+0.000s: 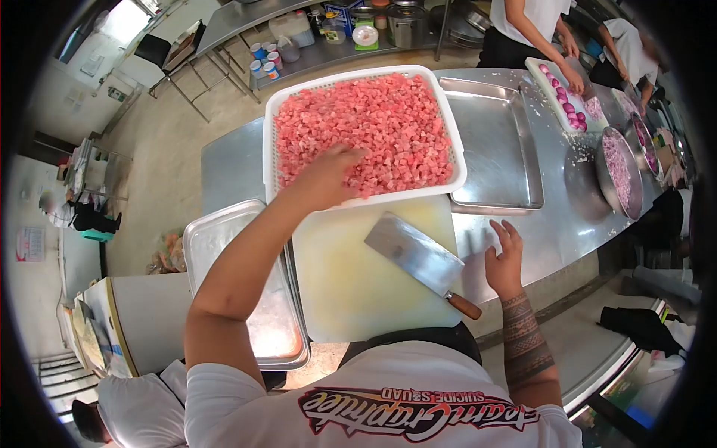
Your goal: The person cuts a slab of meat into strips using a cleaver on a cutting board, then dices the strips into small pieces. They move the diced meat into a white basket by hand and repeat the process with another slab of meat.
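Observation:
My left hand [328,176] reaches over the near rim of a white perforated tray [458,168], fingers stretched out at the surface of the diced raw meat [366,123] that fills it. My right hand [506,257] is open and empty, fingers apart, over the steel table to the right of the cutting board. A cleaver [414,250] with a wooden handle lies diagonally on the white cutting board [336,276], its handle past the board's right edge, close to my right hand. The board sits directly in front of my body, below the meat tray.
A shallow metal tray [489,142] stands right of the meat; another metal tray [272,321] is left of the board. Farther right, a person handles red onions [562,97] on a white board [538,71], near a steel bowl [631,190] of chopped onion. Cans [270,69] stand on a lower shelf.

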Available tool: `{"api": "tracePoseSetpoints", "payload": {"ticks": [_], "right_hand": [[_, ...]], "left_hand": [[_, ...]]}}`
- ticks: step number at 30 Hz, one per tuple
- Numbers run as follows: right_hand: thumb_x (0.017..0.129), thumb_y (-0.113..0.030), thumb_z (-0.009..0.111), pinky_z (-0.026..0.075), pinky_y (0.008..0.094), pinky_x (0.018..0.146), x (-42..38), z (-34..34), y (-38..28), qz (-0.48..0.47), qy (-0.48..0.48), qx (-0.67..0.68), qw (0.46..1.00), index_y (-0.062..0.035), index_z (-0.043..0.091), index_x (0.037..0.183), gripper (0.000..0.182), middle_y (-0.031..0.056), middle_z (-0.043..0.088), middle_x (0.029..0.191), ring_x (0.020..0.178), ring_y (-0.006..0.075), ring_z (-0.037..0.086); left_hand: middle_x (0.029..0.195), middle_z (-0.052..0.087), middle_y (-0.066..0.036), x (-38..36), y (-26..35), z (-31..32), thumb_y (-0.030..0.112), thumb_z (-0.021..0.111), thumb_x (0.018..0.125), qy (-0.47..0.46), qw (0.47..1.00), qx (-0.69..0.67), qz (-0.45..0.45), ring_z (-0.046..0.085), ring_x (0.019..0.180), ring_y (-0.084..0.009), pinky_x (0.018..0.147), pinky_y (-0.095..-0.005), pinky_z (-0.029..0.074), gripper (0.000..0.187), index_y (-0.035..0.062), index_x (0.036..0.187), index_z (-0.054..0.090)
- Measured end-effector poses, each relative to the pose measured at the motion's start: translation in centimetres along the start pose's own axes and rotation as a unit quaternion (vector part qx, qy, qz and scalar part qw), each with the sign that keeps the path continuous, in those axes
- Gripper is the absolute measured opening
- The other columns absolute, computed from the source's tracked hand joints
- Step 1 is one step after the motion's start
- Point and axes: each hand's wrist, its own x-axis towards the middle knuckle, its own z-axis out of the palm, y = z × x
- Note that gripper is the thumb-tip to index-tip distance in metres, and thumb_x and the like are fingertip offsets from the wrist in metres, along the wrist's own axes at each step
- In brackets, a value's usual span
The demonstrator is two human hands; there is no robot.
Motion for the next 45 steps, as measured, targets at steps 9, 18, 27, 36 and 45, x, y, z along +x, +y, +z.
{"api": "tracePoseSetpoints", "payload": {"ticks": [9, 18, 27, 36, 45], "right_hand": [[0.084, 0.002, 0.062, 0.046, 0.0524, 0.112, -3.4, -1.7, -0.1, 0.03, 0.005, 0.029, 0.999, -0.0111, 0.064, 0.142, 0.059, 0.0242, 0.056, 0.143, 0.132, 0.0439, 0.054], [0.085, 0.003, 0.063, 0.047, 0.0502, 0.112, -5.2, -3.0, 0.6, 0.053, 0.013, 0.06, 0.997, -0.0101, 0.065, 0.141, 0.057, 0.0228, 0.058, 0.141, 0.132, 0.0418, 0.055], [0.086, 0.004, 0.062, 0.047, 0.0499, 0.111, -5.1, -3.7, 0.4, 0.066, -0.015, 0.062, 0.996, -0.0078, 0.066, 0.14, 0.055, 0.0222, 0.06, 0.138, 0.13, 0.0416, 0.057], [0.086, 0.005, 0.062, 0.049, 0.0493, 0.109, -4.8, -3.9, -1.2, 0.06, -0.013, 0.062, 0.996, -0.0067, 0.066, 0.139, 0.054, 0.0224, 0.062, 0.135, 0.127, 0.0415, 0.059], [0.085, 0.005, 0.062, 0.05, 0.0497, 0.108, -6.4, -4.2, -2.8, 0.083, -0.022, 0.045, 0.995, -0.0052, 0.065, 0.138, 0.053, 0.0231, 0.063, 0.134, 0.126, 0.0425, 0.06]], "left_hand": [[0.14, 0.058, -0.02, 13.4, 4.9, 7.7, -0.004, 0.072, 0.08, -0.017, 0.986, 0.097, 0.136, 0.055, 0.134, -0.0399, 0.114, -0.0449, 0.048, 0.067, 0.0086, 0.145, 0.063], [0.159, 0.051, -0.016, 14.3, 4.4, 1.9, 0.025, 0.086, 0.075, -0.049, 0.964, 0.247, 0.08, 0.051, 0.142, -0.0389, 0.119, -0.0463, 0.043, 0.067, 0.0175, 0.14, 0.069], [0.138, 0.064, -0.018, 11.3, -12.4, -8.5, 0.029, 0.087, 0.077, -0.065, 0.963, 0.259, -0.045, 0.061, 0.129, -0.0389, 0.11, -0.0462, 0.051, 0.066, 0.0176, 0.139, 0.068], [0.128, 0.068, -0.026, 9.5, -17.0, -7.6, 0.024, 0.08, 0.086, 0.122, 0.935, 0.236, -0.233, 0.066, 0.121, -0.0421, 0.104, -0.0477, 0.055, 0.052, 0.0019, 0.131, 0.067], [0.119, 0.073, -0.027, 12.5, -10.9, -6.9, 0.006, 0.066, 0.087, -0.004, 0.962, 0.265, -0.069, 0.069, 0.116, -0.0401, 0.102, -0.0477, 0.056, 0.036, 0.0066, 0.122, 0.075]]}}
